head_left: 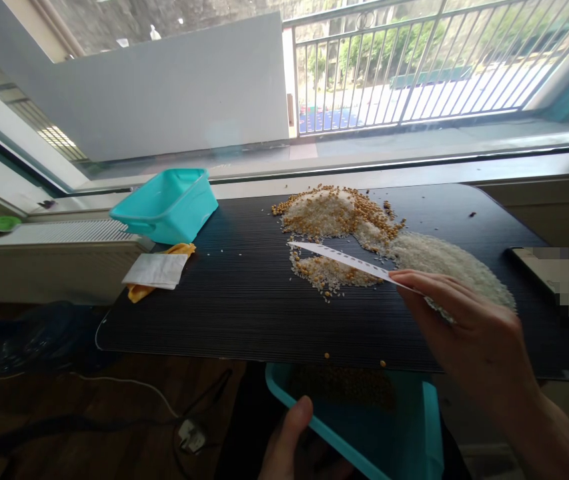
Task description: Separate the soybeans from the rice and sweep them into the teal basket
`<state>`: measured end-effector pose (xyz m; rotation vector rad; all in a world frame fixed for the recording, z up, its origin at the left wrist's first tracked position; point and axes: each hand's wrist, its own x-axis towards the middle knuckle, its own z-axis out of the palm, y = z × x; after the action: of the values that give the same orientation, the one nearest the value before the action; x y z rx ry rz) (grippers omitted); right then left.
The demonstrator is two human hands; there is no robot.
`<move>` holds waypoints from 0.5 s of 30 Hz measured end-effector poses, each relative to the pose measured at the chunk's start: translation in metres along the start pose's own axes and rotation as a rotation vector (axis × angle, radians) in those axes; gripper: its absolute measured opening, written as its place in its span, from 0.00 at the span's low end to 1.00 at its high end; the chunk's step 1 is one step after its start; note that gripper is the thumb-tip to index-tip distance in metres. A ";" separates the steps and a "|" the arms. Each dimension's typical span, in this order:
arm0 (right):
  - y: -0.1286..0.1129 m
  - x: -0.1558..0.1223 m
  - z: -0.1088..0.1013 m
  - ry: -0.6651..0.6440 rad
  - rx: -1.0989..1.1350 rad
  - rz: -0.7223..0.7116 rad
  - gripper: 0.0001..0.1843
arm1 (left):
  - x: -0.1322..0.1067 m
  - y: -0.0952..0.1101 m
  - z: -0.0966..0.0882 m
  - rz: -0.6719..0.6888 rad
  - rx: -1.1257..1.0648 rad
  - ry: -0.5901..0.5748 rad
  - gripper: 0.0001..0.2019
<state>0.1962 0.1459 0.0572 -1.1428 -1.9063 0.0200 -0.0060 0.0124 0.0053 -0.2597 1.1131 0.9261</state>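
My right hand (479, 333) pinches one end of a white card (347, 259) with a row of dark marks, and the card reaches left over a small patch of rice and yellow beans (327, 272). Behind it rises a larger heap of rice mixed with yellow beans (321, 210). A pile of white rice (449, 260) lies partly hidden by my right hand. Below the table's front edge, my left hand (289, 437) grips the rim of a teal bin (347, 447), thumb on top. Dark brown beans (347, 385) lie in its shaded far end.
Another teal bin (169, 203) stands at the back left of the dark table (244, 300). A white packet (157, 270) lies on an orange cloth (139, 292) at the left edge. A blurred flat object (559, 280) lies at far right. Two loose beans sit near the front edge.
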 end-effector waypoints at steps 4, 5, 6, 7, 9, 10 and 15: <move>-0.005 -0.005 -0.003 0.008 0.011 -0.013 0.14 | -0.001 -0.002 0.003 0.025 0.013 -0.030 0.22; -0.006 -0.006 -0.004 0.010 0.015 -0.014 0.14 | -0.001 -0.002 0.003 0.036 0.020 -0.041 0.20; -0.007 -0.007 -0.004 0.010 0.018 -0.014 0.14 | -0.001 -0.003 0.004 0.048 0.027 -0.050 0.19; -0.007 -0.009 -0.005 0.009 0.020 -0.013 0.14 | -0.002 -0.003 0.004 0.058 0.033 -0.057 0.18; -0.009 -0.011 -0.007 0.007 0.023 -0.011 0.15 | -0.002 -0.003 0.004 0.072 0.038 -0.061 0.17; -0.010 -0.012 -0.008 0.007 0.023 -0.010 0.15 | -0.002 -0.003 0.004 0.077 0.039 -0.061 0.17; -0.012 -0.003 -0.012 0.019 0.020 -0.019 0.15 | -0.002 -0.003 0.003 0.095 0.042 -0.055 0.16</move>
<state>0.1966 0.1321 0.0677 -1.1078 -1.8963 0.0172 -0.0019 0.0112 0.0080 -0.1465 1.1000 0.9874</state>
